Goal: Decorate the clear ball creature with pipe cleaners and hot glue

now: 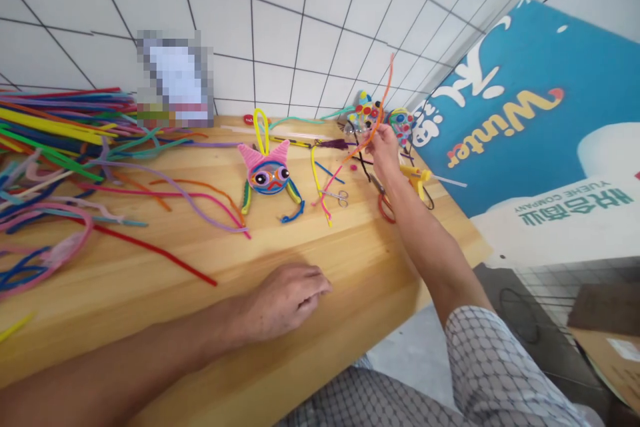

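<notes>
My left hand (285,300) rests on the front of the wooden table, fingers curled in, with nothing showing in it. At the far right of the table, my right hand (384,150) pinches an orange pipe cleaner (387,90) whose end sticks up against the tiled wall. Close by are dotted, colourful craft pieces (367,107) and a yellow glue gun (416,177). A pipe-cleaner figure (270,173) with a pink horned top, goggle eyes and a yellow loop lies at the middle back. Between it and my right hand lie small scissors (340,197) and loose pipe cleaners (316,177).
A big heap of coloured pipe cleaners (60,127) covers the table's left side, with a red one (160,251) reaching toward the middle. A blurred-out screen (177,77) leans at the wall. Right of the table stand a blue printed board (530,113) and a cardboard box (607,347).
</notes>
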The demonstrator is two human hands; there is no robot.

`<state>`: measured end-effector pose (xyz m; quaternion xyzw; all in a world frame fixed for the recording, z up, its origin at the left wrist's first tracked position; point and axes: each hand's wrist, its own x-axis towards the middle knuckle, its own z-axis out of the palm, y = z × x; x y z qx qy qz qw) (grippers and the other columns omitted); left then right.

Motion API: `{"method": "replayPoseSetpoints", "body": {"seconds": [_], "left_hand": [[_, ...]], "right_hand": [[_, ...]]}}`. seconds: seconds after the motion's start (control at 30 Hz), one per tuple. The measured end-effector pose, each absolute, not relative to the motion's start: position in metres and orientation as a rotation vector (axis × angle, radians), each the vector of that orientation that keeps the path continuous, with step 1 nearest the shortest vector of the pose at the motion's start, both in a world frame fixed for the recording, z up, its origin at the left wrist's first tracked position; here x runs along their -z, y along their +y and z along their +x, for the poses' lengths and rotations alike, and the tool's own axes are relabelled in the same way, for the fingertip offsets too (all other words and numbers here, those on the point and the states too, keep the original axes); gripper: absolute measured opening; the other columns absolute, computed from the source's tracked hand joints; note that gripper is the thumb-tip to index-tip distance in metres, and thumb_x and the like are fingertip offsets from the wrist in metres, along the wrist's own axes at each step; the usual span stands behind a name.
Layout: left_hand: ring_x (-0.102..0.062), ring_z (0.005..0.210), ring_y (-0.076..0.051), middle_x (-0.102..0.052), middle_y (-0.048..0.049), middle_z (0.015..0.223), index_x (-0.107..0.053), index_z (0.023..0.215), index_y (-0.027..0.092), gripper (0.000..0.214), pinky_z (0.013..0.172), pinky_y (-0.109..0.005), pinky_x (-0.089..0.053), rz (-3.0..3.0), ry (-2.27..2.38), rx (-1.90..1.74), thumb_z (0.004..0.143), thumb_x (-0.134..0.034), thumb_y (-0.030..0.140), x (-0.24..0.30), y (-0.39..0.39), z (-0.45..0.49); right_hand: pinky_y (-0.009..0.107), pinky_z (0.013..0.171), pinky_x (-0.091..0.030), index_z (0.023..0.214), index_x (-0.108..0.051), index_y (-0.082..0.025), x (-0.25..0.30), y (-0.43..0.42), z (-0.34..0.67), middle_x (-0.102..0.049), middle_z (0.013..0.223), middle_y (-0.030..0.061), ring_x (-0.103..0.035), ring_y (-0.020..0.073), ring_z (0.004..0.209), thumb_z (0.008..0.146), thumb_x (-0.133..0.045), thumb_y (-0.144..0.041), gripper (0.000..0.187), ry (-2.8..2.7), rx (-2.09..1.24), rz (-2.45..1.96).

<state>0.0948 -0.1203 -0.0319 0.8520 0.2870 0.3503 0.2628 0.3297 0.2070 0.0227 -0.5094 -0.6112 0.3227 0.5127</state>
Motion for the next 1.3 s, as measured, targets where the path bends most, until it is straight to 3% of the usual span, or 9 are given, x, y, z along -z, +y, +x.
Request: {"method": "replayPoseSetpoints", "body": {"seconds": [0.1,0.23,0.4,0.5,0.57,0.7,0.9,1.07,1.3], "left_hand": [[-0.074,0.082,-0.017,-0.079,-0.0054,0.092,-0.073,0.107,0.019,0.028,0.078,-0.026,-0.056,2.304,0.774,-0.953,0.099,-0.050,0.006,0.032,-0.120,0.095],[-0.075,0.084,-0.017,-0.080,-0.0055,0.094,-0.073,0.107,0.019,0.029,0.080,-0.026,-0.057,2.311,0.763,-0.974,0.098,-0.050,0.005,0.032,-0.119,0.095],[-0.075,0.085,-0.016,-0.080,-0.0059,0.096,-0.073,0.109,0.019,0.029,0.082,-0.025,-0.057,2.312,0.774,-0.935,0.098,-0.050,0.005,0.032,-0.119,0.094],[-0.075,0.085,-0.017,-0.080,-0.0064,0.095,-0.074,0.108,0.019,0.029,0.081,-0.026,-0.057,2.291,0.764,-0.948,0.097,-0.051,0.005,0.033,-0.120,0.095],[-0.075,0.085,-0.017,-0.080,-0.0069,0.094,-0.075,0.107,0.018,0.030,0.081,-0.026,-0.057,2.236,0.760,-0.967,0.096,-0.050,0.004,0.033,-0.119,0.096],[-0.072,0.081,-0.016,-0.079,-0.0060,0.092,-0.077,0.103,0.017,0.027,0.076,-0.025,-0.055,1.932,0.831,-0.972,0.095,-0.053,0.009,0.025,-0.117,0.095],[-0.057,0.068,-0.012,-0.069,-0.0016,0.083,-0.073,0.102,0.016,0.027,0.061,-0.022,-0.044,1.214,0.943,-0.966,0.098,-0.065,0.042,-0.004,-0.108,0.091],[-0.043,0.057,-0.008,-0.058,0.0017,0.073,-0.065,0.089,0.017,0.041,0.052,-0.022,-0.032,0.962,0.820,-1.040,0.090,-0.075,0.056,-0.008,-0.100,0.090],[-0.037,0.048,-0.006,-0.050,0.0058,0.060,-0.059,0.077,0.019,0.023,0.046,-0.020,-0.027,0.985,0.834,-0.990,0.084,-0.068,0.038,-0.002,-0.096,0.088]], "right_hand": [[0.024,0.057,-0.042,0.104,-0.058,-0.026,-0.032,0.209,0.336,-0.070,0.092,-0.0001,-0.060,0.0134,0.068,0.083,-0.067,-0.048,0.031,-1.411,-0.843,-1.237],[0.027,0.058,-0.045,0.097,-0.064,-0.024,-0.044,0.204,0.340,-0.074,0.091,0.0036,-0.062,0.0158,0.068,0.091,-0.059,-0.042,0.020,-1.536,-0.639,-1.449],[0.046,0.094,-0.055,0.075,-0.068,-0.020,-0.066,0.198,0.350,-0.077,0.092,0.0150,-0.071,0.0336,0.104,0.082,-0.073,-0.026,0.011,-1.728,-0.217,-1.733],[0.051,0.098,-0.055,0.076,-0.072,-0.019,-0.080,0.191,0.359,-0.077,0.089,0.0143,-0.072,0.0357,0.105,0.084,-0.075,-0.027,0.012,-1.795,0.042,-1.828],[0.043,0.085,-0.058,0.079,-0.072,-0.021,-0.087,0.178,0.361,-0.074,0.078,0.0083,-0.071,0.0283,0.089,0.089,-0.074,-0.035,0.017,-1.749,-0.132,-1.675],[0.029,0.062,-0.051,0.082,-0.068,-0.023,-0.089,0.127,0.342,-0.067,0.068,-0.0003,-0.059,0.0146,0.059,0.086,-0.080,-0.048,0.028,-1.611,-0.930,-1.211],[0.029,0.072,-0.056,0.092,-0.072,-0.024,-0.069,0.025,0.288,-0.081,0.083,0.0017,-0.073,0.0172,0.076,0.077,-0.092,-0.048,0.034,-1.489,-1.600,-1.025],[0.030,0.077,-0.057,0.091,-0.071,-0.024,-0.045,-0.014,0.261,-0.081,0.080,0.0001,-0.073,0.0169,0.077,0.077,-0.093,-0.049,0.035,-1.426,-1.811,-0.969],[0.027,0.072,-0.057,0.087,-0.072,-0.025,-0.036,-0.016,0.260,-0.081,0.079,-0.0030,-0.072,0.0144,0.073,0.072,-0.099,-0.043,0.036,-1.259,-1.866,-0.942]]}}
